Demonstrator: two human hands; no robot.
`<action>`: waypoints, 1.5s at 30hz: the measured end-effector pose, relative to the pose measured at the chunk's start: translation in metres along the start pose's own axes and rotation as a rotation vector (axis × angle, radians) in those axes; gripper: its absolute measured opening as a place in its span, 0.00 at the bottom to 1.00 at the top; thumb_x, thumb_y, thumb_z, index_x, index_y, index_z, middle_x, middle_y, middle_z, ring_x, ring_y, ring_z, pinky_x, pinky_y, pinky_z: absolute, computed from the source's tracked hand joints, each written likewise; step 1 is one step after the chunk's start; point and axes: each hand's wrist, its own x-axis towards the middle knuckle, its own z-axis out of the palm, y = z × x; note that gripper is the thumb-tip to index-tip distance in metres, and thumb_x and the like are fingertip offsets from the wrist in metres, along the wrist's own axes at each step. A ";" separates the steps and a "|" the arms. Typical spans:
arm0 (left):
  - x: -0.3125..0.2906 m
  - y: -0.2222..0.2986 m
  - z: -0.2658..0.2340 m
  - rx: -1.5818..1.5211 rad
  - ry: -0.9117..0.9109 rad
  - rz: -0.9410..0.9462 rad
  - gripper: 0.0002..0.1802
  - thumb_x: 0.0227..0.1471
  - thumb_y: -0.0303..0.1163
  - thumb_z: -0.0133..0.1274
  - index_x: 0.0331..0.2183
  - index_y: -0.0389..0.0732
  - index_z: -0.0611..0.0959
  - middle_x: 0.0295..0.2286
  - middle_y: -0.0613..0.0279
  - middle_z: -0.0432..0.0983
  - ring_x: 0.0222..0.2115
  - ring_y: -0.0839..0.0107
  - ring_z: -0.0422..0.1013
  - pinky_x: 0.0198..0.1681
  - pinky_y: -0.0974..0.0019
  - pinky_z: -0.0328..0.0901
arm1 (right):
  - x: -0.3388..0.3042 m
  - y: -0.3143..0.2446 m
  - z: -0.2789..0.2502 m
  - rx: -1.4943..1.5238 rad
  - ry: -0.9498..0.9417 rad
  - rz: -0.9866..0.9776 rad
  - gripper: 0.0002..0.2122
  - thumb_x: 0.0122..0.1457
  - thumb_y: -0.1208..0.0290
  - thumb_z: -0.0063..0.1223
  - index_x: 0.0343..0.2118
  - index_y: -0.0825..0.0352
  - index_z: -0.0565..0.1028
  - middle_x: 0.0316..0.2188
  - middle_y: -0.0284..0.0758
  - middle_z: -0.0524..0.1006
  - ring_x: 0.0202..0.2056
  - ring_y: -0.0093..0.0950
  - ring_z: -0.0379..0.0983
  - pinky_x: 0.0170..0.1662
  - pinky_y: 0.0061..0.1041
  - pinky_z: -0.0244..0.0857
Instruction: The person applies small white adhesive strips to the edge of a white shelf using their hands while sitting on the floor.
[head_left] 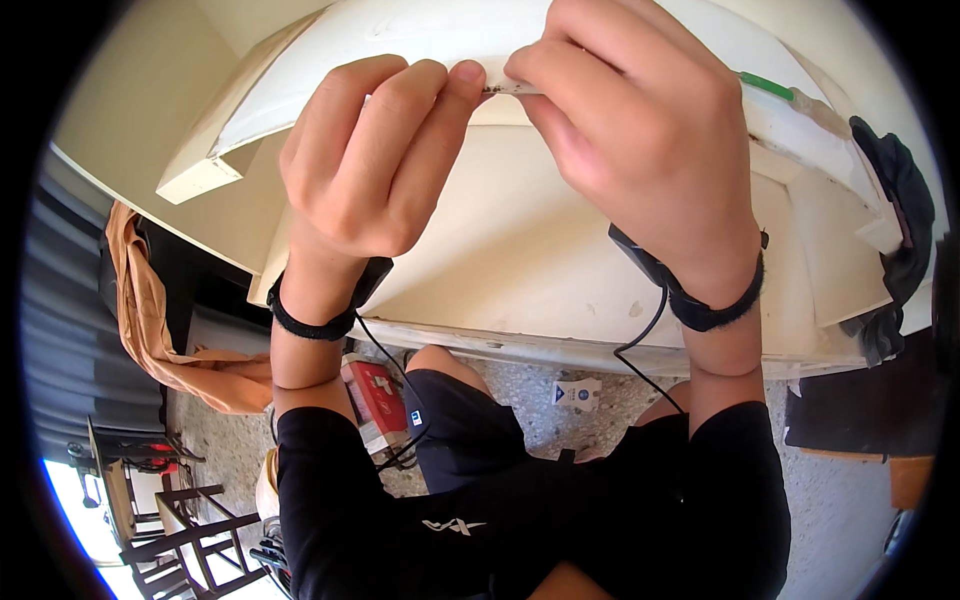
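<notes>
My left hand (385,150) and my right hand (640,120) are raised close together over the white furniture, fingers curled and fingertips pinched. Between them shows a short piece of a thin whitish strip (512,89) with dark specks. Each hand grips one side of it; the fingers cover the rest, so its kind is unclear. Both wrists wear black bands, each with a small dark device and a cable.
A white shelf board (430,35) spans the top, above a cream panel (560,260). At right lie a slim green tool (768,86) and a dark cloth (895,190). Brown cloth (145,300) hangs at left. On the floor are a red box (378,395) and a small white packet (577,394).
</notes>
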 end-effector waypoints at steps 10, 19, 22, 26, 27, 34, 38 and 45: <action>-0.007 -0.002 0.008 -0.001 0.085 0.031 0.17 0.32 0.24 0.67 0.32 0.32 0.88 0.30 0.62 0.77 0.29 0.65 0.73 0.26 0.69 0.70 | 0.009 -0.005 -0.002 0.134 0.033 -0.023 0.06 0.43 0.82 0.61 0.24 0.72 0.74 0.23 0.36 0.68 0.25 0.32 0.68 0.27 0.28 0.64; 0.005 0.005 -0.002 0.043 -0.010 0.006 0.15 0.37 0.23 0.74 0.31 0.31 0.88 0.28 0.59 0.77 0.28 0.63 0.75 0.25 0.67 0.71 | 0.001 -0.004 -0.003 -0.015 -0.127 -0.005 0.14 0.36 0.87 0.71 0.29 0.67 0.83 0.26 0.33 0.74 0.28 0.32 0.73 0.29 0.29 0.67; -0.001 0.001 -0.002 0.020 0.026 0.040 0.16 0.38 0.25 0.75 0.31 0.31 0.89 0.28 0.60 0.78 0.28 0.64 0.75 0.24 0.67 0.70 | -0.003 0.002 -0.001 -0.020 -0.078 -0.092 0.16 0.33 0.89 0.70 0.30 0.69 0.83 0.27 0.34 0.77 0.28 0.32 0.75 0.29 0.28 0.69; -0.008 0.000 0.013 0.047 0.174 0.064 0.17 0.38 0.27 0.76 0.32 0.30 0.89 0.28 0.61 0.78 0.28 0.65 0.74 0.24 0.67 0.70 | -0.007 0.010 0.005 -0.062 -0.028 -0.196 0.11 0.38 0.85 0.67 0.29 0.71 0.82 0.25 0.32 0.75 0.27 0.30 0.72 0.27 0.25 0.67; -0.008 0.001 0.013 0.036 0.175 0.055 0.17 0.38 0.28 0.76 0.32 0.30 0.89 0.28 0.61 0.78 0.28 0.65 0.74 0.24 0.67 0.70 | -0.006 0.012 0.005 -0.058 -0.021 -0.208 0.10 0.39 0.84 0.66 0.28 0.71 0.82 0.25 0.31 0.74 0.27 0.29 0.71 0.27 0.25 0.67; -0.008 0.004 0.006 -0.031 0.100 -0.038 0.18 0.37 0.27 0.76 0.34 0.32 0.90 0.30 0.62 0.78 0.29 0.64 0.74 0.28 0.66 0.72 | -0.006 0.009 0.002 -0.010 -0.066 -0.181 0.11 0.38 0.86 0.68 0.30 0.72 0.82 0.25 0.32 0.75 0.27 0.31 0.72 0.27 0.26 0.67; -0.015 0.000 0.007 -0.048 0.126 -0.015 0.20 0.34 0.24 0.75 0.36 0.33 0.90 0.30 0.61 0.79 0.30 0.64 0.75 0.29 0.66 0.72 | -0.003 0.005 -0.006 0.018 -0.136 -0.152 0.19 0.34 0.90 0.71 0.34 0.74 0.84 0.28 0.37 0.79 0.28 0.35 0.75 0.29 0.28 0.69; -0.015 0.002 0.010 0.013 0.141 0.022 0.22 0.30 0.21 0.71 0.36 0.34 0.91 0.32 0.62 0.80 0.31 0.64 0.75 0.28 0.68 0.71 | -0.003 0.005 -0.009 0.040 -0.150 -0.156 0.19 0.35 0.90 0.72 0.36 0.75 0.84 0.28 0.37 0.79 0.28 0.35 0.74 0.28 0.28 0.69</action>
